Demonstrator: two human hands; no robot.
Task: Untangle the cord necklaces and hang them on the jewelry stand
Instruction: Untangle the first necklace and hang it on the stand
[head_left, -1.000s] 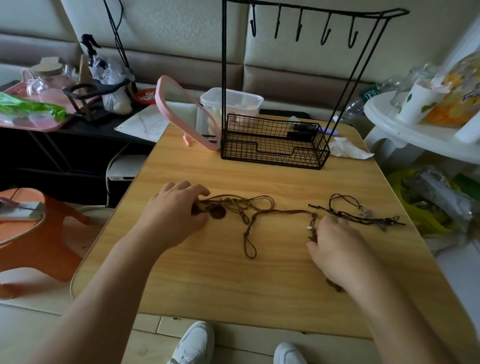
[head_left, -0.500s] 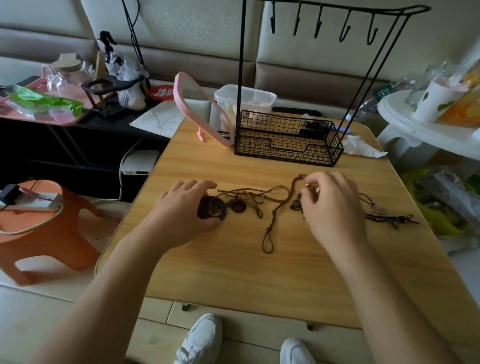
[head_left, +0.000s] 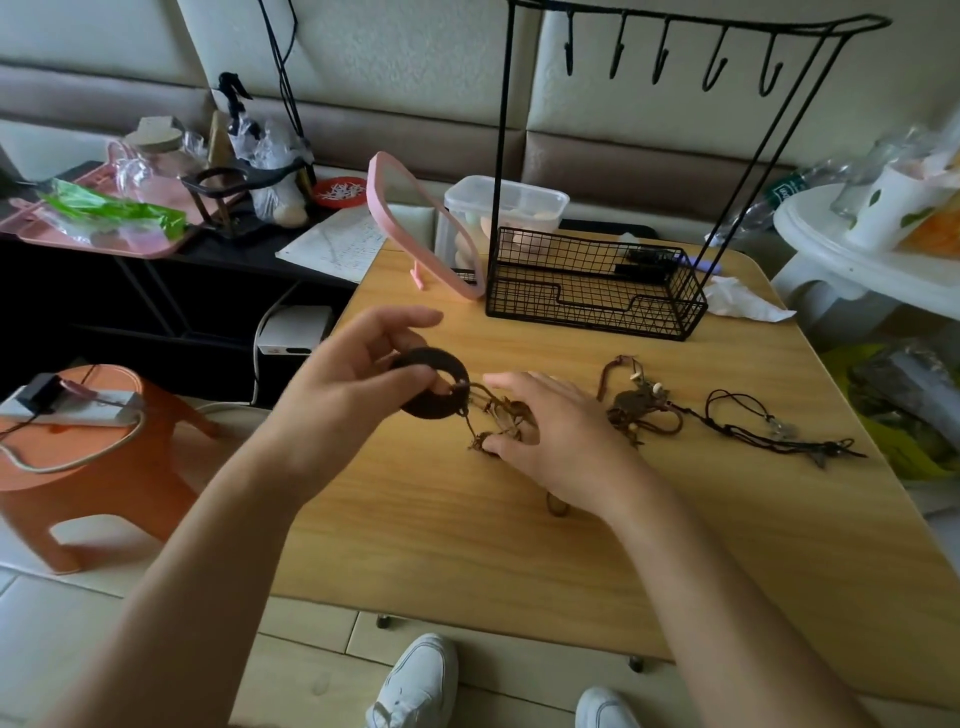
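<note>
Above the wooden table (head_left: 467, 545) beside an orange stool (head_left: 104, 467), the left hand (head_left: 358, 389) is gripping a ring pendant (head_left: 431, 411). The right hand (head_left: 561, 436), fingers straight, is touching its brown cord (head_left: 501, 410).

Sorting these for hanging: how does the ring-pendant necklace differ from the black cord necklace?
The ring-pendant necklace has brown cord and a large dark ring, held by the left hand; the black cord necklace has small pendants and lies untouched. Neither hangs yet.

Matt black wire jewelry stand (head_left: 597, 283); smooth wood-grain table (head_left: 467, 519); matt dark ring pendant (head_left: 434, 384).
</note>
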